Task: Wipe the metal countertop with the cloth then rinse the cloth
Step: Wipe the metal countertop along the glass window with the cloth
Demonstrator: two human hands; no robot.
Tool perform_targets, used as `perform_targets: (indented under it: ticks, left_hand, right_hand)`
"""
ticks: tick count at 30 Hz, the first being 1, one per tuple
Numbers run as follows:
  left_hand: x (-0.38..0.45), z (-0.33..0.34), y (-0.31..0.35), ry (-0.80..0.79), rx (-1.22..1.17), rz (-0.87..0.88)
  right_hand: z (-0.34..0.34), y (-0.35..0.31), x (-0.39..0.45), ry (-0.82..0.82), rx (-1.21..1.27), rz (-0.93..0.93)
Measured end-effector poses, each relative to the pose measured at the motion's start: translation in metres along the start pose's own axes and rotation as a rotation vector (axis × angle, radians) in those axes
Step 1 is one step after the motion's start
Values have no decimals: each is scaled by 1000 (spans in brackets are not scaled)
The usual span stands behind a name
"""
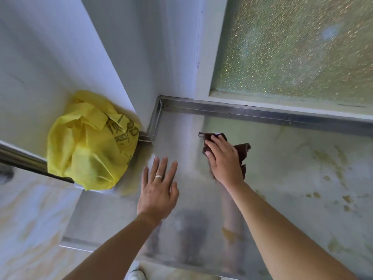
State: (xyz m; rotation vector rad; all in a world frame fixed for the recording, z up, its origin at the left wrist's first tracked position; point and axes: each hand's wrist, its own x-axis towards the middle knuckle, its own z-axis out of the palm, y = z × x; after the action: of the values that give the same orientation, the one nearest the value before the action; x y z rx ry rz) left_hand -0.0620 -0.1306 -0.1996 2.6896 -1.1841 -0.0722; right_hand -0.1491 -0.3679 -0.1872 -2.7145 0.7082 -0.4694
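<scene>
Countertop point(282, 158) under right hand point(224, 160) pressing cloth point(242, 152).

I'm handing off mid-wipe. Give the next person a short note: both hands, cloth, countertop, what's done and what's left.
Right hand presses the dark brown cloth flat on the metal countertop, near the back left corner.
Left hand is open, palm down over the counter, holding nothing.
Yellowish stains remain on the right side.
Left: wipe those stains, then rinse the cloth. No sink in view.
</scene>
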Motion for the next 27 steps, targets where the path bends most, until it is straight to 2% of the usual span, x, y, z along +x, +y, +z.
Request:
perform_targets:
  ticks: [4, 8, 13, 17, 21, 27]
  left_hand:
    - [2, 4, -2, 26, -7, 3]
    - [1, 2, -3, 5, -21, 1]
    - [-14, -15, 5, -19, -39, 21]
    - [-34, -22, 20, -75, -59, 78]
    - [-38, -14, 41, -165, -32, 119]
    - [-17, 5, 76, -153, -7, 78]
  right_hand:
    - [-12, 11, 23, 25, 65, 197]
    - [-32, -14, 3, 13, 147, 397]
    - [-40, -105, -126, 74, 89, 117]
    - [-17, -126, -224, -53, -26, 39]
    - [-20, -98, -219, -65, -25, 37]
    - [-30, -22, -175, 4, -44, 76]
